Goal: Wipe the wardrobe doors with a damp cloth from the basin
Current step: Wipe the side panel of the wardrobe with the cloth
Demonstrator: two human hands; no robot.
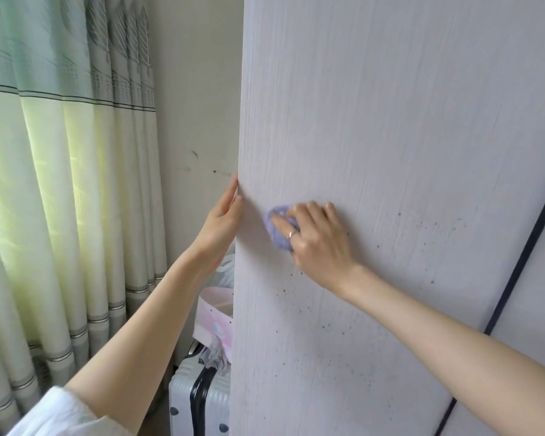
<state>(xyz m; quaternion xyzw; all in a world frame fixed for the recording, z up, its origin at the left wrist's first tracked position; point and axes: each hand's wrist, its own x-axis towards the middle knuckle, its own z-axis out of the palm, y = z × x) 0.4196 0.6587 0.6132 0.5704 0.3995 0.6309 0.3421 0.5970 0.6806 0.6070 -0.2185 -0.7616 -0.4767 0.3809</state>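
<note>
Wardrobe door (390, 152) matt pale woodgrain, speckled; cloth (276, 229) knitted lilac; curtain (60, 152) woven fabric; suitcase (199, 401) glossy ribbed plastic

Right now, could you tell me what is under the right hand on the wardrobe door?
A purple cloth shows under the right hand; the fingers cover part of it.

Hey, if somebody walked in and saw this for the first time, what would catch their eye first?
Probably the right hand pressing a bunched purple cloth against the pale wardrobe door, mid-frame. Dark specks dot the door below and to the right of that hand. At the door's left edge the left hand lies with straight fingers, and green curtains glow with daylight on the far left.
</note>
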